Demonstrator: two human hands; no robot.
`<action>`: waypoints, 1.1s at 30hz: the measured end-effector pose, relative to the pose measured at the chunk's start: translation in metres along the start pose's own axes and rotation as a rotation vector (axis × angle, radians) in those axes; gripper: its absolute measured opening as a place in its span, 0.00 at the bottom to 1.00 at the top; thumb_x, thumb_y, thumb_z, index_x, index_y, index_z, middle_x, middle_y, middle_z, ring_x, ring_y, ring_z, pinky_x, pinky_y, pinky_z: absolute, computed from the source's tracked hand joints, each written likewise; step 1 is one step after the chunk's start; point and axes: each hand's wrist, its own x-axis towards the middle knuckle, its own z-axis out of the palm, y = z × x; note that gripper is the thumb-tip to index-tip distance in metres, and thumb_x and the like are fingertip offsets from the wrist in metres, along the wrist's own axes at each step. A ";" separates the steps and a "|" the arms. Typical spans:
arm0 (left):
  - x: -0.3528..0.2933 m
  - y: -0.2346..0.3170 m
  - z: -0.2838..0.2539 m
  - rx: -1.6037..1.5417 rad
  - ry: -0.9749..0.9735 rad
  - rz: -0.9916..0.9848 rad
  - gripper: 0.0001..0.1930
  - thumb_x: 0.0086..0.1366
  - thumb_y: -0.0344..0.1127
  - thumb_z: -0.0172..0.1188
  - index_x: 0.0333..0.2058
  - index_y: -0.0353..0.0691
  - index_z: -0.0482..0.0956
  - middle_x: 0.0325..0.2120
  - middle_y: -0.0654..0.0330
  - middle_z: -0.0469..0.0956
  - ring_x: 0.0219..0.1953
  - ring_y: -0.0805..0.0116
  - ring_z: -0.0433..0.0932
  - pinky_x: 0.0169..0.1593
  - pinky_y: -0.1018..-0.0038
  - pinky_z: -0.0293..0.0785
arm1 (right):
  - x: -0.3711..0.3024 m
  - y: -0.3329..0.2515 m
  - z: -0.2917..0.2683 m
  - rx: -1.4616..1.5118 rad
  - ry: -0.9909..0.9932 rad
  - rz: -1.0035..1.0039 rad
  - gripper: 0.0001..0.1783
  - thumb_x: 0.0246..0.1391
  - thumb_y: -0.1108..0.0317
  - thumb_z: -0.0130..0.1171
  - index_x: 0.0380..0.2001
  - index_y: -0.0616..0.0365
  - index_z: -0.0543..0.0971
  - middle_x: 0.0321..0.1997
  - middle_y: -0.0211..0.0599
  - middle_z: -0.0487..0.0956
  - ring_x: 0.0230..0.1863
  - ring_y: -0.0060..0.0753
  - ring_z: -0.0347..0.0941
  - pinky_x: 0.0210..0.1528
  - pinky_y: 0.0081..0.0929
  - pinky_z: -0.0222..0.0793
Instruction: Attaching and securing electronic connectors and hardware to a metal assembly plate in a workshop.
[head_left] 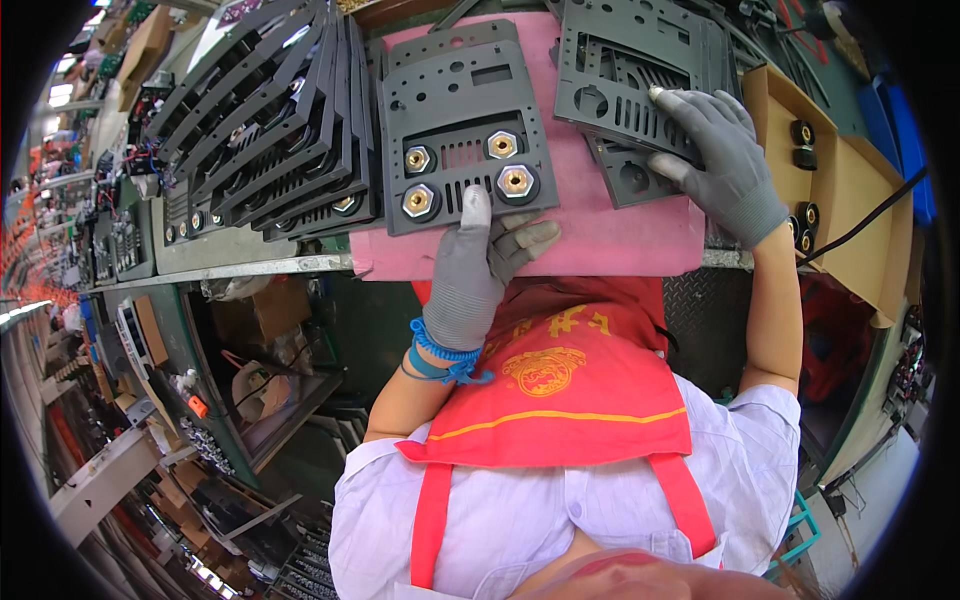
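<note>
A dark grey sheet-metal panel (462, 112) with slots and round holes lies in front of me, bearing several black round feet with brass-coloured centres (516, 182). My left hand (472, 255), in a grey glove, is closed on its near edge, thumb on top and fingers partly below. At the right, my gloved right hand (718, 160) grips the near right side of another dark panel (635, 42), fingertips on its face and thumb at its edge. This panel shows no feet on its visible face. Part of a further panel (630, 182) sticks out beneath it.
Left of the held panel leans a fanned stack of similar panels (290, 150), some with feet. Pink sheeting (600, 245) covers the bench in front of me. To the right, a cardboard box (862, 225) holds several loose black feet (803, 157), with a black cable (868, 222) crossing it.
</note>
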 end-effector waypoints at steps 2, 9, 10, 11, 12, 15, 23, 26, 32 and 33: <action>-0.002 0.003 -0.002 -0.023 -0.014 -0.005 0.30 0.73 0.54 0.40 0.55 0.28 0.65 0.46 0.45 0.75 0.47 0.53 0.78 0.55 0.60 0.75 | -0.002 0.004 0.001 0.038 0.012 -0.001 0.34 0.47 0.53 0.65 0.57 0.51 0.70 0.52 0.39 0.76 0.57 0.43 0.68 0.67 0.42 0.52; -0.020 0.021 -0.013 0.207 -0.328 -0.349 0.27 0.74 0.47 0.38 0.56 0.25 0.63 0.47 0.44 0.75 0.48 0.57 0.79 0.54 0.64 0.74 | -0.011 0.005 -0.019 0.296 -0.051 0.012 0.35 0.40 0.61 0.68 0.56 0.50 0.72 0.46 0.39 0.77 0.55 0.43 0.70 0.68 0.42 0.50; -0.017 0.021 -0.002 0.215 -0.344 -0.357 0.27 0.74 0.47 0.38 0.56 0.25 0.63 0.47 0.44 0.75 0.48 0.57 0.79 0.54 0.64 0.74 | -0.013 0.002 -0.021 0.287 -0.044 0.029 0.35 0.40 0.61 0.68 0.56 0.50 0.72 0.46 0.39 0.77 0.55 0.43 0.70 0.68 0.42 0.50; -0.013 0.019 0.010 0.261 -0.411 -0.403 0.28 0.74 0.48 0.38 0.57 0.25 0.63 0.47 0.44 0.76 0.47 0.57 0.79 0.54 0.64 0.74 | -0.018 -0.002 -0.022 0.258 -0.060 0.004 0.36 0.40 0.60 0.69 0.56 0.50 0.72 0.47 0.38 0.77 0.55 0.42 0.70 0.68 0.43 0.49; -0.007 0.014 0.020 0.307 -0.480 -0.450 0.28 0.74 0.48 0.38 0.57 0.25 0.63 0.46 0.45 0.76 0.47 0.57 0.80 0.53 0.65 0.74 | -0.022 -0.007 -0.024 0.228 -0.078 -0.020 0.36 0.39 0.60 0.69 0.56 0.50 0.72 0.47 0.38 0.77 0.55 0.42 0.70 0.68 0.45 0.48; 0.013 -0.004 0.043 0.170 -0.453 -0.473 0.30 0.74 0.53 0.36 0.56 0.26 0.64 0.44 0.47 0.77 0.45 0.55 0.80 0.53 0.63 0.75 | -0.029 -0.006 -0.021 0.336 -0.057 -0.074 0.35 0.41 0.60 0.69 0.56 0.50 0.73 0.51 0.38 0.77 0.59 0.43 0.68 0.68 0.47 0.49; 0.036 -0.012 0.067 0.200 -0.309 -0.522 0.34 0.73 0.58 0.33 0.46 0.27 0.73 0.36 0.46 0.80 0.39 0.51 0.82 0.49 0.58 0.80 | -0.080 0.126 -0.028 -0.373 0.133 1.055 0.17 0.58 0.60 0.56 0.50 0.50 0.74 0.47 0.45 0.79 0.49 0.51 0.75 0.50 0.45 0.71; 0.033 -0.012 0.065 0.212 -0.333 -0.504 0.32 0.74 0.55 0.32 0.47 0.28 0.73 0.37 0.46 0.80 0.40 0.51 0.82 0.49 0.59 0.79 | -0.083 0.156 -0.005 -0.320 0.059 1.033 0.21 0.58 0.54 0.55 0.51 0.51 0.72 0.46 0.47 0.79 0.50 0.52 0.75 0.49 0.47 0.71; 0.015 -0.007 0.065 0.243 -0.552 -0.489 0.23 0.75 0.43 0.36 0.52 0.29 0.69 0.42 0.48 0.77 0.43 0.58 0.80 0.50 0.66 0.75 | -0.088 0.125 -0.021 -0.102 -0.087 1.005 0.27 0.56 0.54 0.57 0.57 0.50 0.70 0.48 0.45 0.79 0.52 0.46 0.75 0.53 0.39 0.69; 0.010 -0.003 0.070 0.301 -0.528 -0.402 0.21 0.74 0.41 0.38 0.52 0.28 0.69 0.42 0.49 0.77 0.43 0.59 0.80 0.51 0.67 0.75 | -0.091 0.117 -0.024 0.029 0.014 0.949 0.29 0.55 0.54 0.58 0.58 0.52 0.69 0.48 0.44 0.80 0.52 0.44 0.75 0.52 0.37 0.70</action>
